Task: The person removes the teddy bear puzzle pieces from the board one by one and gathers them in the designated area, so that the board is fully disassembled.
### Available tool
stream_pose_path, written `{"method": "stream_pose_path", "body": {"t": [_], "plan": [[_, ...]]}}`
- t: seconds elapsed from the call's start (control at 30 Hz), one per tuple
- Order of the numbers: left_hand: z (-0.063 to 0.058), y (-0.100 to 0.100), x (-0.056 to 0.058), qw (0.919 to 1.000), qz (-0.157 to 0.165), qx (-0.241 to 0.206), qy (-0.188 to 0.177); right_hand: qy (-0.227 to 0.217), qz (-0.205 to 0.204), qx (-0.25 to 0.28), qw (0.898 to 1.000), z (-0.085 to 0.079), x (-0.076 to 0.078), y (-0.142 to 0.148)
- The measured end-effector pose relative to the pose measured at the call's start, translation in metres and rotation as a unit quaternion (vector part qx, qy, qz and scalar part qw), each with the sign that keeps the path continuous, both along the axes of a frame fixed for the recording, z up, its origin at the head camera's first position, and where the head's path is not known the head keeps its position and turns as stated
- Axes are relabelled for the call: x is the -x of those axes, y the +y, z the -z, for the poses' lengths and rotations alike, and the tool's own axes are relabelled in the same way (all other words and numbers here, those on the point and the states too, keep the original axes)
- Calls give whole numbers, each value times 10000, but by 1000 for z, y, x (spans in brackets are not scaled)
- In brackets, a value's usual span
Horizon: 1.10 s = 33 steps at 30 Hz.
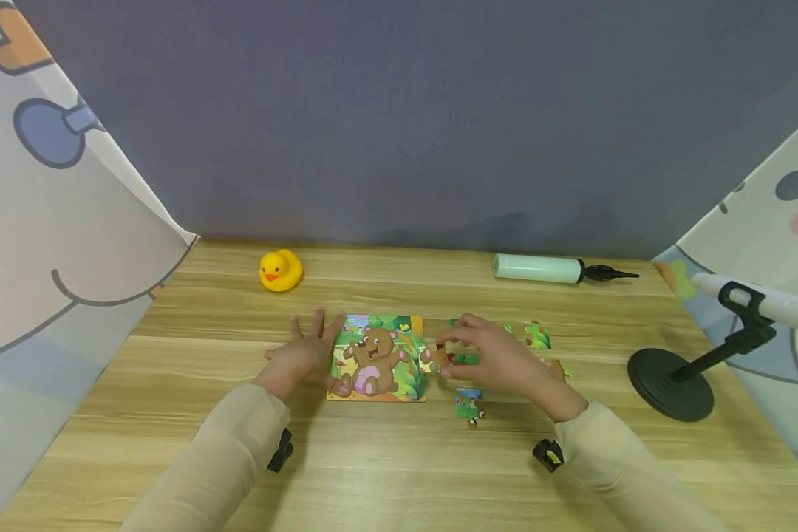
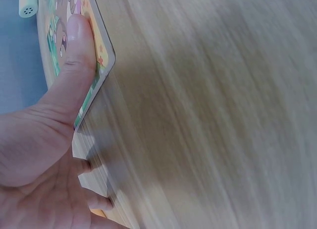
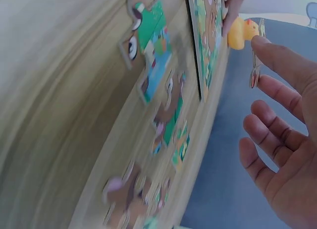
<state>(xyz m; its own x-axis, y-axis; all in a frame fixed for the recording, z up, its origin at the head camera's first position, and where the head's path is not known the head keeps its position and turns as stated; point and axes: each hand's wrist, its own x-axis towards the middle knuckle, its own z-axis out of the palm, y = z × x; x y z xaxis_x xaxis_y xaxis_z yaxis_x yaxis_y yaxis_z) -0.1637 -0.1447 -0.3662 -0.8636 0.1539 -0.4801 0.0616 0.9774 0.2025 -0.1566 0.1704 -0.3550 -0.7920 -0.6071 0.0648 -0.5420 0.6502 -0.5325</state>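
Note:
A square puzzle board with a brown bear picture lies on the wooden table in front of me. My left hand is at its left edge with the fingers spread. In the left wrist view, the left thumb lies across the board's corner. Just right of the board, my right hand pinches a puzzle piece between thumb and index finger, seen edge-on in the right wrist view. Its other fingers are loosely bent. Below this hand lies a loose blue-green puzzle piece; further pieces are partly hidden under the hand.
Several other loose puzzle pieces lie to the right. A yellow rubber duck sits at the back left. At the back right lies a pale green hand pump with a black nozzle. A black round-based stand holds a white tube at the right.

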Motion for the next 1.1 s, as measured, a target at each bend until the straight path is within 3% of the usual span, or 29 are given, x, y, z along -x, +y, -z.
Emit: {"method": "stream_pose_path", "body": {"t": [0.6,0.8,1.0,1.1], "plan": [[0,0,-2,10000,17,-24,51,367,227,280,9987,6,-29,78],[0,0,-1,10000,2,-34,44,352,430,37,9984,13,-40,99],[0,0,-2,9999,12,-97,106,403,112,-68,9991,24,-45,114],[0,0,-2,9999,28,-81,111,242,183,-173,9994,29,-48,117]]}}
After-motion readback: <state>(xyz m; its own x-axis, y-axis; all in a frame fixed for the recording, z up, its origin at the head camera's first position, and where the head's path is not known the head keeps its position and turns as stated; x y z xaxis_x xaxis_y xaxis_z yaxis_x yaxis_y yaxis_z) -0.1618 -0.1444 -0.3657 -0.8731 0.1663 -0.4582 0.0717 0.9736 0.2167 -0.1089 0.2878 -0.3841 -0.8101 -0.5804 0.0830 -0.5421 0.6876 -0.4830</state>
